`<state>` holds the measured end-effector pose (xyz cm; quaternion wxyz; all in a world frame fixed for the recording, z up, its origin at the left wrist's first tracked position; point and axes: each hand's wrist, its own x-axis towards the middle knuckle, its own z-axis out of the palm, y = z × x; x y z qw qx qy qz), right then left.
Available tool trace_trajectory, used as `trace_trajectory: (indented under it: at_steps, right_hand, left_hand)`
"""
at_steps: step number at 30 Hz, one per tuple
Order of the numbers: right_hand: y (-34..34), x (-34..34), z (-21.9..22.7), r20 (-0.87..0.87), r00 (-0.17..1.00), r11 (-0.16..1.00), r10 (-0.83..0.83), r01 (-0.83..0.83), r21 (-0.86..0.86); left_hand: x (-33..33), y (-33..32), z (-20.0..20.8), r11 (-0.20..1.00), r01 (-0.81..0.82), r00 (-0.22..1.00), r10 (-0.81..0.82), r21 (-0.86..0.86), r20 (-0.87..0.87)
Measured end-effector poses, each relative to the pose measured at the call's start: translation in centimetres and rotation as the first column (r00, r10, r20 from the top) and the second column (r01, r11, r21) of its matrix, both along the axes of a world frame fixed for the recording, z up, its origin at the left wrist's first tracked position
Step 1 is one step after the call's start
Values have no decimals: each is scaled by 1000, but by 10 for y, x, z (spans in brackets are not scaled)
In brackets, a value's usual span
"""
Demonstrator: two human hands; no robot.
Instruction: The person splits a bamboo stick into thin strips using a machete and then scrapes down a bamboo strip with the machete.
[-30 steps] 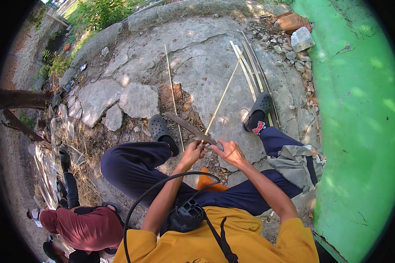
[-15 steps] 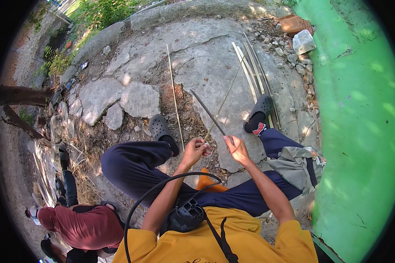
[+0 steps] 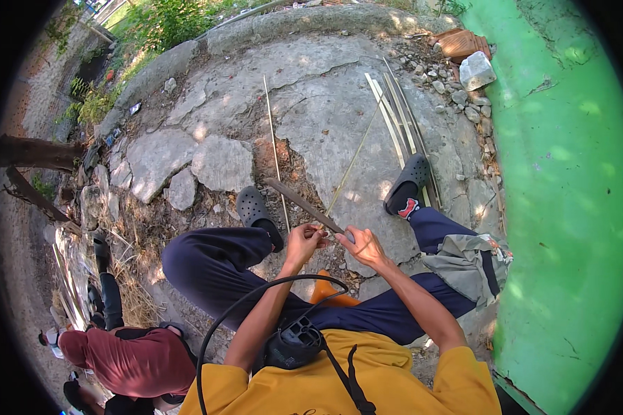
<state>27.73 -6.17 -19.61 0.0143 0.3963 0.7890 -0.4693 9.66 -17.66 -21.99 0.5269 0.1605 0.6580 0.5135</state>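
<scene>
My left hand [image 3: 303, 242] and my right hand [image 3: 361, 246] meet in front of my knees. Between them lies a dark long blade [image 3: 299, 201] that points up and to the left; my right hand grips its handle end. My left hand pinches the near end of a thin pale bamboo strip [image 3: 356, 158], which runs away up and to the right over the cracked concrete. The strip crosses the blade right at my fingers. My feet in black clogs [image 3: 254, 210] rest on the ground on either side.
A second long strip [image 3: 275, 146] lies on the ground to the left. A bundle of split bamboo slats [image 3: 396, 119] lies by my right foot. A green wall [image 3: 567, 207] stands at the right, with a brick and stone [image 3: 476, 69] at the top. Another person in a maroon shirt [image 3: 135, 360] sits at lower left.
The blade stood steeper half a second ago and has swung back down to the left. Both hands stay together at the strip's near end.
</scene>
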Motion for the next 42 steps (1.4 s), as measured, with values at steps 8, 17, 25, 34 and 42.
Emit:
trace_trajectory:
  at_steps: [8,17,25,34,42]
  right_hand:
    - [1,3,-9,98,993,994,61,-52,-92]
    - [4,3,-3,126,986,991,111,-120,64]
    - [50,19,-45,37,976,961,-215,205,184]
    - [17,4,-22,-68,997,996,-43,48,71]
    - [16,0,-32,84,996,984,31,-45,172]
  left_hand:
    - [1,3,-1,996,51,999,-51,-77,-4]
    - [5,3,18,982,93,984,-116,-163,-138]
    - [10,-6,8,983,137,989,-129,-122,77]
    - [3,5,-30,960,176,984,-164,-219,72]
    - [15,-2,-12,933,273,770,-359,-236,-527]
